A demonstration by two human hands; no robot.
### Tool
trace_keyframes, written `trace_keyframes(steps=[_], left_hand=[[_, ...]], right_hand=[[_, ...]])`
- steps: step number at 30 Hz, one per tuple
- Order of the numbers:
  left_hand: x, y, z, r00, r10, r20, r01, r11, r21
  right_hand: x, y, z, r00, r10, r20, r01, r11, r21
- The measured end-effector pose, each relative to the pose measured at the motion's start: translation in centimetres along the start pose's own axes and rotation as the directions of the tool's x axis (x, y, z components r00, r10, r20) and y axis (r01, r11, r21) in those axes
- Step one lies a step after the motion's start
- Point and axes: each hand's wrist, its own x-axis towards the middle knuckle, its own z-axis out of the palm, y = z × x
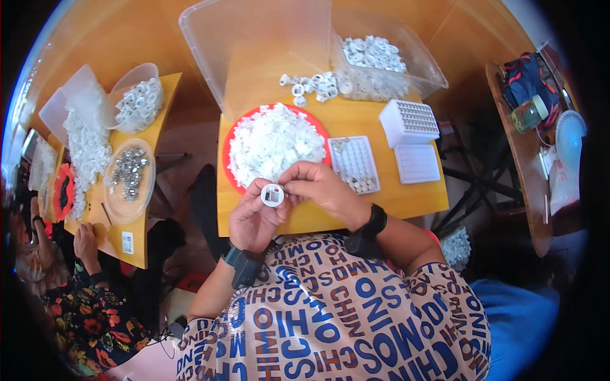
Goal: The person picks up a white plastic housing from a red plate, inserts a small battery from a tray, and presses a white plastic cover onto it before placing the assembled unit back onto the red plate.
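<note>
My left hand (255,219) grips a small round white plastic housing (272,195) by its rim, with dark and metallic pieces showing inside its open face. Close against its right side, my right hand (322,190) has thumb and forefinger pinched together; whatever is between them is hidden. Just beyond both hands lies a red round tray (227,166) heaped with small white plastic pieces (273,143). Right of it sits a white pocketed tray (375,166) partly filled with silvery disc-shaped pieces (365,185).
A stacked white tray block (400,130) and a white ridged tray (417,163) stand at the right. Farther back are loose round housings (318,86) and a clear bin (422,73) of them. Another person's hand (86,241) rests at the left table (136,222); a fan (570,133) stands far right.
</note>
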Motion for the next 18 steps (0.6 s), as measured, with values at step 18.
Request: trace_keyframes(steps=[18], left_hand=[[-0.6,0.2,-1.2,0.997,0.028,0.066,-0.013,0.975,-0.22]], right_hand=[[-0.5,1.5,0.7,0.994,-0.113,-0.002,0.108,0.959,-0.263]])
